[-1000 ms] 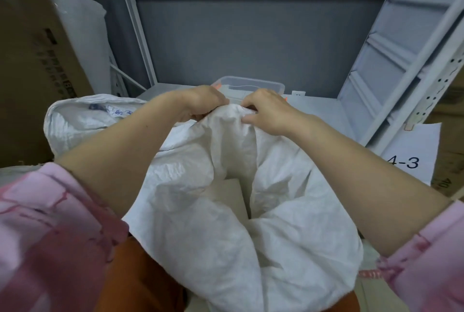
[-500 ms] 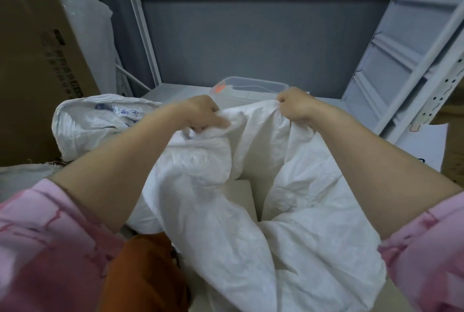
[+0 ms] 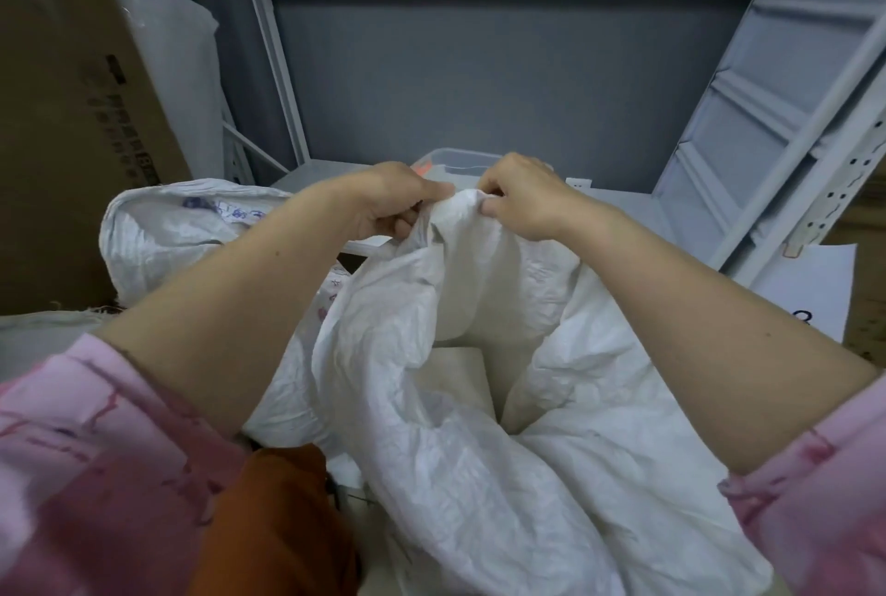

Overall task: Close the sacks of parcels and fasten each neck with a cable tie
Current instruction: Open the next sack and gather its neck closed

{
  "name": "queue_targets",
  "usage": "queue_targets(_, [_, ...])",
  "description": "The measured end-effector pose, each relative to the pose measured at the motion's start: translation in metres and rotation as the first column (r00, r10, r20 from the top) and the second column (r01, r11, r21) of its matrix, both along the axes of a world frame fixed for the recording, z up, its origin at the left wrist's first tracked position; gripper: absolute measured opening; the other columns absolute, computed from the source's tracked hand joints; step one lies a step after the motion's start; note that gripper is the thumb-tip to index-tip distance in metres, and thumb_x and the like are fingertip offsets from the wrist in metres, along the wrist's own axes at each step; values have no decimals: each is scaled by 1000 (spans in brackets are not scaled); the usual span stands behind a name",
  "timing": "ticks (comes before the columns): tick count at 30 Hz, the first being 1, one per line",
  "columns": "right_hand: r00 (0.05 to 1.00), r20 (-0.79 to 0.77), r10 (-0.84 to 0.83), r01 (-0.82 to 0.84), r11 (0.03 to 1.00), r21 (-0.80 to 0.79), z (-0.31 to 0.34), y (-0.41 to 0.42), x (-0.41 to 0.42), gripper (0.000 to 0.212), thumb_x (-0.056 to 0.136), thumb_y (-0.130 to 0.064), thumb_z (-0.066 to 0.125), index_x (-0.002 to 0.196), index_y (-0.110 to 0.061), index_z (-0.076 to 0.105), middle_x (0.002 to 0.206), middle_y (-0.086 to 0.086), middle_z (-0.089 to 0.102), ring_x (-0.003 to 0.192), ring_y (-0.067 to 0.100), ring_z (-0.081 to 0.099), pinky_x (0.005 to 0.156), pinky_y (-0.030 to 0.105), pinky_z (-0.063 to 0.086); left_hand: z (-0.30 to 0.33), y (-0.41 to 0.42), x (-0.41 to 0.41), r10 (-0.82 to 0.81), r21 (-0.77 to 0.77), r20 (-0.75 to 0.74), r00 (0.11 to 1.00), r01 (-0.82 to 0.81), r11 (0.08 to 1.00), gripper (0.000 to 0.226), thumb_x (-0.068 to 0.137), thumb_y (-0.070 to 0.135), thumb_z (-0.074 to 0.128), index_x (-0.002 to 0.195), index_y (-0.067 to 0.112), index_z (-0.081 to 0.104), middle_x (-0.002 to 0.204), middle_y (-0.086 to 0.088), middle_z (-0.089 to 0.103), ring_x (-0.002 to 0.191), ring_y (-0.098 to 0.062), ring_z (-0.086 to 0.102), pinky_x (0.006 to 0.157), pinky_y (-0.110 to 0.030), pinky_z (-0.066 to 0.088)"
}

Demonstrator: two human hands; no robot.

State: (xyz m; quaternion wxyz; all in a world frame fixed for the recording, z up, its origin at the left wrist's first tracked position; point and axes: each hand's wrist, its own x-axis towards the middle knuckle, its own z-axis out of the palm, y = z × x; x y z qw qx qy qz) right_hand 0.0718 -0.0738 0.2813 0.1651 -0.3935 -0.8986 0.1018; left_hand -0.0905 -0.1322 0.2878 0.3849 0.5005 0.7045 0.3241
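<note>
Crinkled white woven sack (image 3: 479, 403), mouth agape below, far rim lifted before the grey metal shelf (image 3: 623, 207). Left hand (image 3: 393, 202) and right hand (image 3: 522, 197) pinching that rim, nearly touching. Best gathered pleat by pleat, tight, leaving neck enough for a tie.

A white woven sack (image 3: 479, 427), crumpled and still open at the mouth, has its far rim gathered into a peak pinched between the fingers (image 3: 407, 221) of both hands; below the fingers a pale flat parcel (image 3: 460, 375) shows inside, the fabric slumping wide around it
</note>
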Motion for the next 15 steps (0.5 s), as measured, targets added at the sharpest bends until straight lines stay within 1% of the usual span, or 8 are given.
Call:
queue_targets(1, [1000,2,-13,13,999,-42,-2,4,1,42,88,-8,49,56,-17,24,58,1,24,60,21,25,58,31,23,1,-3,-1,-13,7,-109,994,13,1000,35,87,43,64,85,8,62,67,-5,49,51,-15,42,47,-20,40])
queue_targets(3, [998,2,-69,69,992,-106,-3,6,3,36,89,-4,42,56,-12,32,60,4,32,61,26,31,55,31,26,4,-9,-4,-59,-45,-349,935,47,998,48,74,56,70,86,10,66,70,-6,50,61,-21,44,59,-27,41])
queue_targets(4, [996,-13,-89,87,988,-127,-3,6,3,29,89,-2,40,61,-6,45,66,9,44,66,33,41,56,33,35,5,-11,-4,-97,-95,-409,907,64,993,48,69,57,72,81,12,62,68,-6,46,63,-21,40,59,-28,38])
queue_targets(5, [995,-22,-98,94,986,-138,-4,6,3,25,89,-1,38,76,-2,59,81,12,55,80,37,52,66,36,45,6,-13,-4,-138,-141,-435,890,85,986,47,68,56,74,76,13,57,67,-7,43,62,-21,37,58,-28,35])
queue_targets(6, [993,-24,-115,110,983,-148,-3,5,2,27,90,-1,37,92,-1,63,98,12,60,95,34,57,78,38,48,5,-13,-4,-161,-171,-457,875,91,981,46,70,52,75,73,12,53,67,-8,42,62,-21,36,58,-28,35])
queue_targets(8, [992,-10,-124,121,980,-161,-3,4,0,27,92,-2,36,101,-6,60,114,12,57,104,31,55,84,35,46,4,-13,-2,-164,-192,-521,837,72,979,41,74,46,75,78,8,59,72,-10,50,63,-23,42,63,-29,41])
queue_targets(11, [994,4,-105,104,974,-199,-4,6,-2,25,92,-2,35,96,-16,56,115,9,57,102,26,55,77,29,42,3,-16,5,-211,-260,-539,815,77,963,44,77,42,75,91,1,68,72,-7,55,62,-22,43,61,-29,40])
queue_targets(15, [993,-27,-118,109,969,-222,-6,11,0,22,91,-7,41,90,-21,57,113,2,58,106,24,54,85,31,43,-1,-16,12,-141,-275,-363,921,39,961,35,87,34,66,65,9,55,42,4,46,39,-12,29,44,-21,25])
